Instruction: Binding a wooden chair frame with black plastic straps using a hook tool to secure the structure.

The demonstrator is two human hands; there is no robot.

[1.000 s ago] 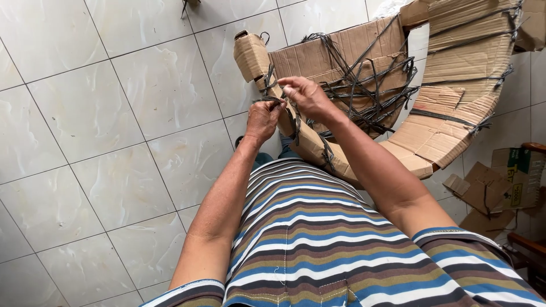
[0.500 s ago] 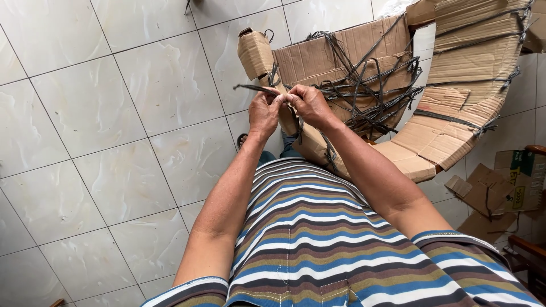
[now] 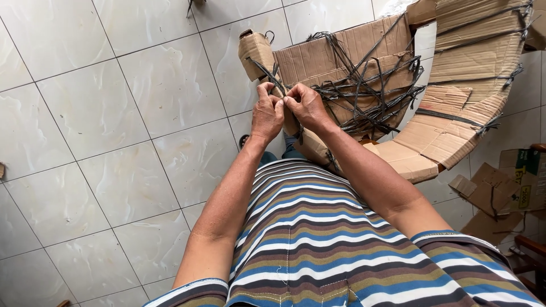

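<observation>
My left hand and my right hand meet fingertip to fingertip in front of me, both pinched on a thin black strap that runs up and left from them. The strap lies across a flattened brown cardboard bundle, which carries a tangle of more black straps. A rolled cardboard end sticks up just above my left hand. My striped shirt fills the lower frame.
A second strapped stack of flattened cardboard curves along the right. Loose cardboard pieces lie at the right edge beside a wooden piece of furniture. Pale glossy floor tiles cover the left side.
My hands have come together and shifted slightly up and left along the bundle, now both pinching the black strap; earlier they were spread a little apart on the cardboard.
</observation>
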